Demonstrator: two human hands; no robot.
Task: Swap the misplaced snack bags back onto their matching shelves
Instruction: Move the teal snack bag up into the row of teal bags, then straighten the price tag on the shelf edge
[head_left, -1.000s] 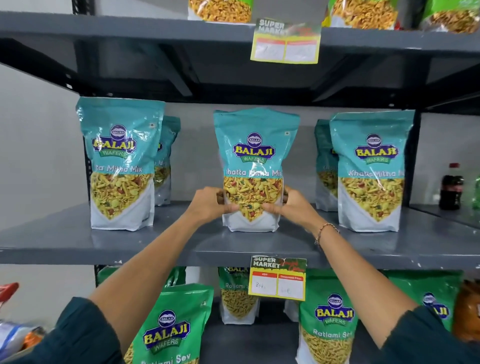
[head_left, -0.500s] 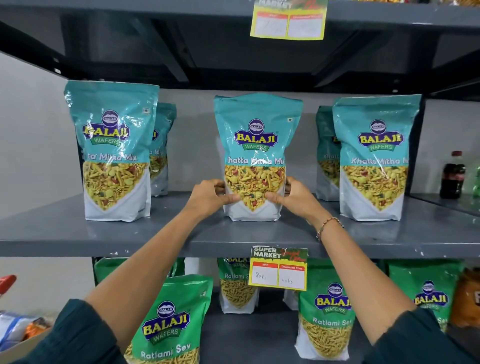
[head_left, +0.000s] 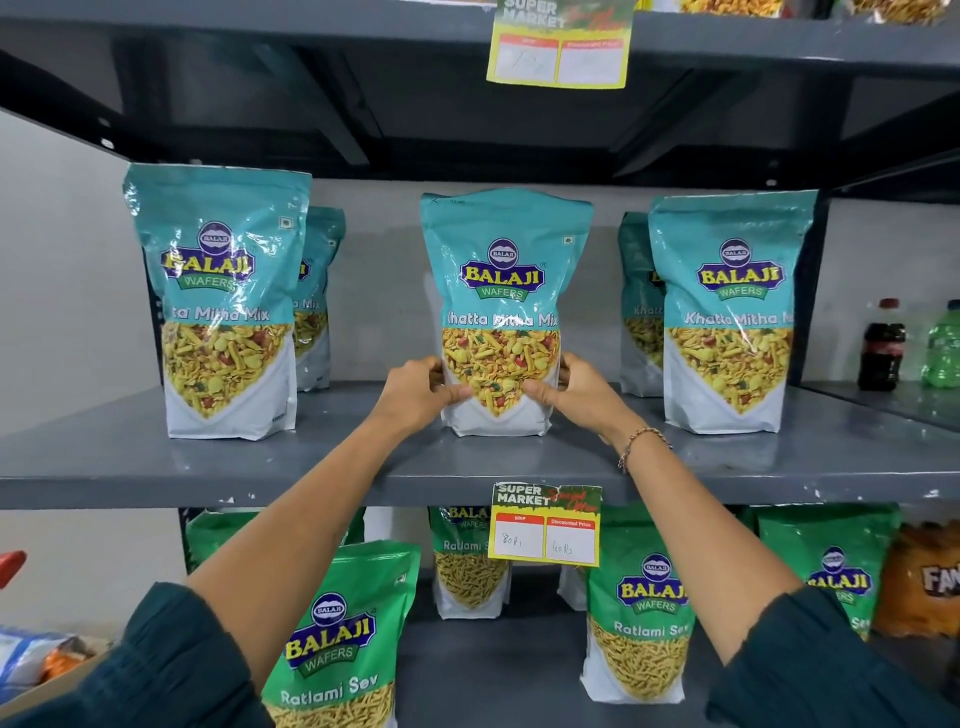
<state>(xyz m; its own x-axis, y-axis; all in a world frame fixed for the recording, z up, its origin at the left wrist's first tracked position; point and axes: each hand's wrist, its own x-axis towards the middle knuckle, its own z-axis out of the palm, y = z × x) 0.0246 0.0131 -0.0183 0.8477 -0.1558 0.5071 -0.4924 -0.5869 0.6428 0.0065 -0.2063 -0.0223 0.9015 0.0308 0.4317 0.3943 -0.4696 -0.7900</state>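
Note:
A teal Khatta Mitha Mix bag (head_left: 503, 291) stands upright in the middle of the grey middle shelf (head_left: 130, 467). My left hand (head_left: 415, 395) grips its lower left edge and my right hand (head_left: 571, 392) grips its lower right edge. More teal bags of the same kind stand to the left (head_left: 223, 301) and right (head_left: 727, 312), each with another behind it. On the lower shelf stand green Ratlami Sev bags (head_left: 337, 639) (head_left: 644, 613).
A price tag (head_left: 545, 525) hangs from the middle shelf's front edge, another (head_left: 561, 47) from the upper shelf. A dark cola bottle (head_left: 882, 348) and a green bottle (head_left: 943, 348) stand at the far right. An orange bag (head_left: 924, 582) sits at the lower right.
The view has tilted slightly downward, so the shelves sit higher in frame. Both hands stay on the middle teal bag, which stands on the shelf as before.

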